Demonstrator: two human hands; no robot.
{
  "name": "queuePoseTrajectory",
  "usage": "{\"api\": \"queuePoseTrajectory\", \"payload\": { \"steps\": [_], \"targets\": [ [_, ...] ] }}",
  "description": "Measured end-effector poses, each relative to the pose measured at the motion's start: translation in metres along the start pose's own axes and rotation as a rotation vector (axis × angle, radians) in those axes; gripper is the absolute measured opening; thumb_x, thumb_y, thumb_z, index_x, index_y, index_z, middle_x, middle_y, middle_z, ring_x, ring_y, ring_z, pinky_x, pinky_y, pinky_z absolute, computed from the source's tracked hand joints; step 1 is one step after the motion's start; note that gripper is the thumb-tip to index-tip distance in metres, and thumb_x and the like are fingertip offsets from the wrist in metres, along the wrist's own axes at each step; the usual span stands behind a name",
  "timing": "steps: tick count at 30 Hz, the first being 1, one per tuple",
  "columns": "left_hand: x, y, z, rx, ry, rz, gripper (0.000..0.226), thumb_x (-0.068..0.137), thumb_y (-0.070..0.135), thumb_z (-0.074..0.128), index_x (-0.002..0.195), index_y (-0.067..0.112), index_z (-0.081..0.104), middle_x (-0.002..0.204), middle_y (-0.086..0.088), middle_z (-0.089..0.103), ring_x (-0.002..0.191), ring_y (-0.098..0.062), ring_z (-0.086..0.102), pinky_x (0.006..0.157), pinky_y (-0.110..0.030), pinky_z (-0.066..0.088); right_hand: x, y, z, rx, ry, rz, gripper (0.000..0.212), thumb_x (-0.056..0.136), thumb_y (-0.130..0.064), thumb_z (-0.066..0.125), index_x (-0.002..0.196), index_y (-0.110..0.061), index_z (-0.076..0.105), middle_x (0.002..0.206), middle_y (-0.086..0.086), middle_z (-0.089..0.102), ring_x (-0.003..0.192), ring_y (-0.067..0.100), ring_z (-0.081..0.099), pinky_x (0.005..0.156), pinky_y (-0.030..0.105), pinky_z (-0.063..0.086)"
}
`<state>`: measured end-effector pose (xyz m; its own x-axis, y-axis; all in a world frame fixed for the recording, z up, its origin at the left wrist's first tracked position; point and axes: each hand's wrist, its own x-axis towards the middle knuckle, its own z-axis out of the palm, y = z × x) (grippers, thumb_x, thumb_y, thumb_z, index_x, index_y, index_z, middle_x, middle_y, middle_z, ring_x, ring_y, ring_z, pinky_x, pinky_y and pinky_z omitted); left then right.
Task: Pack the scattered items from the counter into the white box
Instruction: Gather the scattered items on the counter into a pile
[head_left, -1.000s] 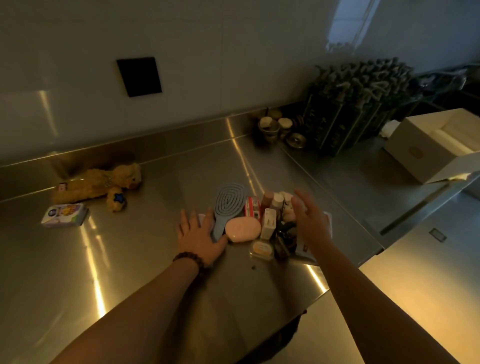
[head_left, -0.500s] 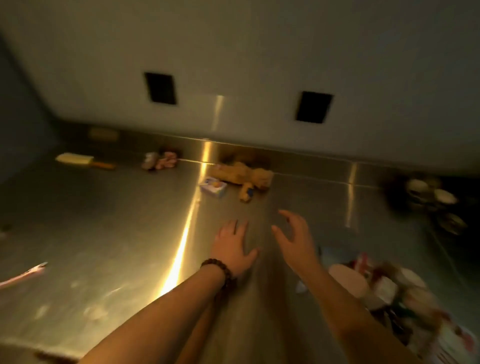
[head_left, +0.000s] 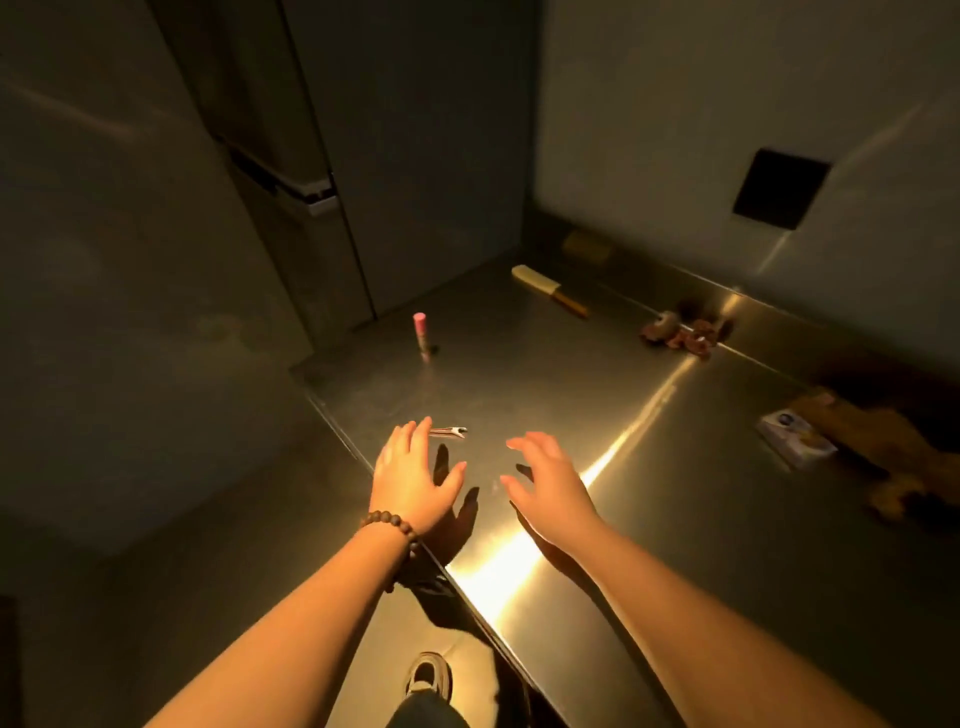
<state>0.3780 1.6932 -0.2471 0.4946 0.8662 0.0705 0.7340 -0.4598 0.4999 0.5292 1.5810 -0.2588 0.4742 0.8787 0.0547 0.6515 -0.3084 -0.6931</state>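
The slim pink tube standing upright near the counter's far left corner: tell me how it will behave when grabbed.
The slim pink tube is tall on a narrow base, so a sideways nudge would probably tip it. Being round, it would likely roll on the smooth steel counter. It looks light, so one hand should do.

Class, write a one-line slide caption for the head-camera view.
Both hands, left hand and right hand, open above the steel counter, nearing a small clip.

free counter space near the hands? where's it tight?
Bare steel between the pink tube, the brush and the right hand. Tighter along the back wall: plush toys, small box. A small clip lies by the left hand.
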Motion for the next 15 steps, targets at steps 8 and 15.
{"api": "queuePoseTrajectory", "payload": {
  "steps": [8, 15],
  "targets": [
    [0.12, -0.07, -0.016, -0.196, -0.046, -0.021, 0.08, 0.08, 0.053, 0.058, 0.143, 0.024, 0.018, 0.149, -0.001, 0.027, 0.134, -0.02, 0.031, 0.107, -0.038, 0.033, 0.093, -0.042, 0.087, -0.246, 0.021, -0.09, 0.032, 0.091, -0.034, 0.055, 0.122, -0.026, 0.058, 0.136, -0.004, 0.044, 0.129, 0.016, 0.033, 0.103, 0.032, 0.036],
    [0.193, -0.07, -0.007, -0.352, -0.161, 0.035, 0.083, 0.077, 0.044, 0.067, 0.143, 0.024, 0.021, 0.147, 0.0, 0.032, 0.131, -0.017, 0.037, 0.099, -0.025, 0.027, 0.126, -0.048, 0.09, -0.238, 0.185, 0.009, 0.013, 0.093, -0.023, 0.052, 0.09, -0.018, 0.063, 0.093, -0.004, 0.057, 0.091, 0.016, 0.048, 0.078, 0.028, 0.043]
  ]
}}
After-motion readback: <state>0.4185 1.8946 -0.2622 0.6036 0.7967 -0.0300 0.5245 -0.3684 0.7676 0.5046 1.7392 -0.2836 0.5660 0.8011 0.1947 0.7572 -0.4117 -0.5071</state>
